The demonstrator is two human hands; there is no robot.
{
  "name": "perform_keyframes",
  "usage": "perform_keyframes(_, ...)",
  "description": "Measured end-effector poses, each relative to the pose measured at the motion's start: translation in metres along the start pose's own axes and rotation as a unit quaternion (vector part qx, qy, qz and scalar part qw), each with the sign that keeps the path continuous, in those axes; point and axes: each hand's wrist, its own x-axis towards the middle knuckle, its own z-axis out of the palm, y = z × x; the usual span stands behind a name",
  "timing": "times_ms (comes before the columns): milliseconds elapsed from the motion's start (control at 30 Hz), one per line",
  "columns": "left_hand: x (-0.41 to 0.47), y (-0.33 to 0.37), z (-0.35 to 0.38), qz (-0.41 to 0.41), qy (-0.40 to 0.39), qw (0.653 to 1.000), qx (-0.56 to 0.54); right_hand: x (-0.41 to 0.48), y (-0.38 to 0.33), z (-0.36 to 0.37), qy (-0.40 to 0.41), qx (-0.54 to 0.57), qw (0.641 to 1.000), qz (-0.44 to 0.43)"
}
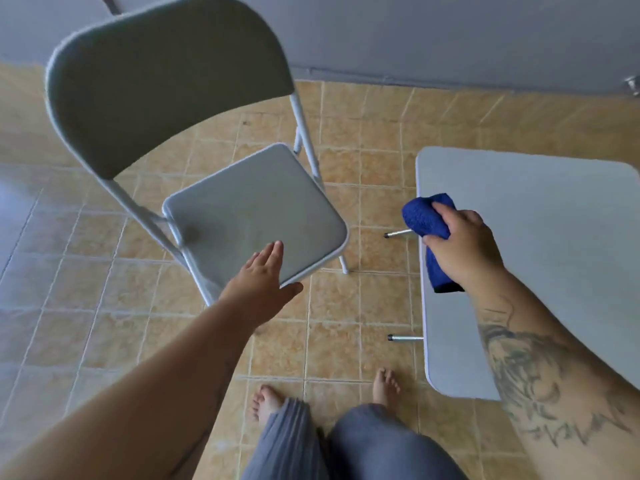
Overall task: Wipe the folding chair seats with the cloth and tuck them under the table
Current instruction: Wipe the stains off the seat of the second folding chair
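L hand (pixel 260 276) was flat and spread, fingers straight, gripping nothing, lying over the near front corner of the folding chair seat (pixel 256 213); whether the palm actually touched the seat couldn't be told. R hand (pixel 462 244) was clenched round a rolled blue cloth (pixel 426 216), w/ one end poking out past the fingers and the other hanging below the wrist. That hand and cloth sat over the left edge of the grey surface (pixel 540 216), just right of the chair. Chair (pixel 162 81) stood unfolded on the tan tile floor (pixel 363 140), backrest toward the left and up close to the camera, seat angled toward the surface but apart from it, not under it. Two metal legs (pixel 398 233) of the surface stuck out below its left edge. Bare feet (pixel 386 384) and grey trousers showed at the bottom, w/ a tattooed R forearm (pixel 533 368).
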Motion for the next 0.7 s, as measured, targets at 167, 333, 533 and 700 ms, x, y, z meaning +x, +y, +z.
perform_keyframes(167,0.008,0.12,0.021,0.083,-0.018,0.995,0.043,-0.037,0.094,-0.062,0.057,0.015,0.998,0.038)
perform_keyframes(333,0.029,0.253,0.087,0.115,-0.015,0.99,0.078,-0.05,0.234,-0.109,0.067,0.04,0.993,0.084)
perform_keyframes(533,0.053,0.45,0.222,0.171,-0.051,0.98,0.085,-0.081,0.433,-0.157,0.089,0.052,0.984,0.145)
perform_keyframes(700,0.037,0.601,0.315,0.302,-0.099,0.94,0.12,-0.101,0.559,-0.188,0.114,0.069,0.961,0.241)
